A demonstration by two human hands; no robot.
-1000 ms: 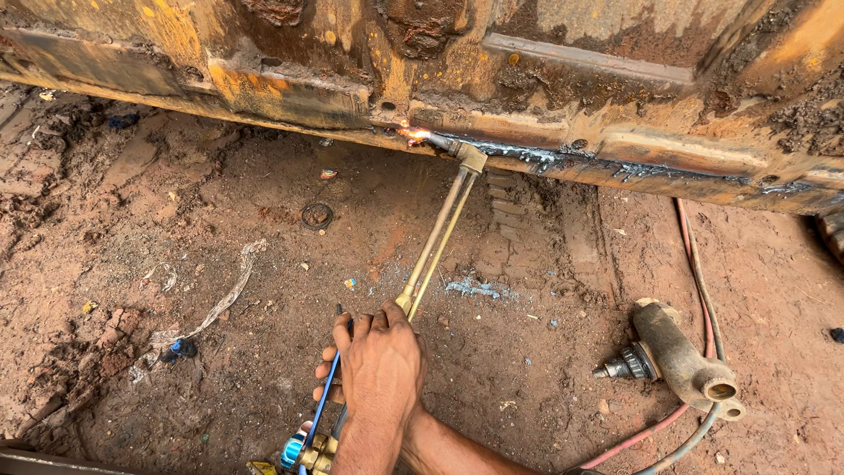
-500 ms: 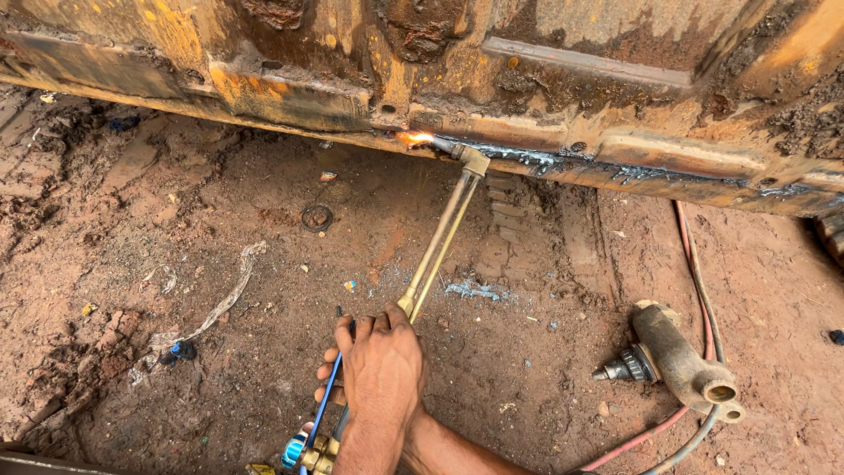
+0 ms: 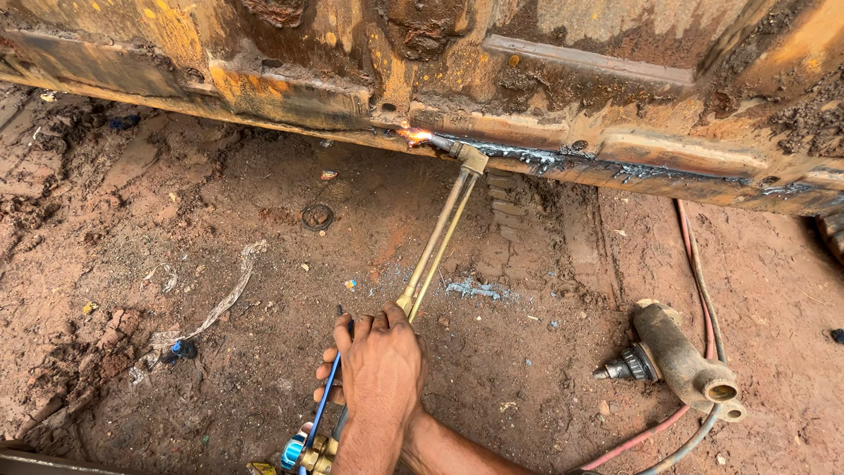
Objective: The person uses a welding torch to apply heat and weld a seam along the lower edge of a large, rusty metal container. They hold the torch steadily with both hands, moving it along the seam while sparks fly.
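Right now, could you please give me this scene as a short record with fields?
hand: one hand grips the torch handle; left or right is unclear
tool: brass cutting torch with a flame at its tip
work piece: rusty metal beam, torch tip at its lower edge
ground: red dirt
nearby: rusty pipe part, red hose, small ring

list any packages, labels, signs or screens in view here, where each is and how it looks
No signs or screens show, and no clear packages or labels.
Scrap: small, reddish and pale, on the dirt below the rusty beam; perhaps a wrapper.
Scrap: tiny, blue and yellow, on the dirt left of the torch.
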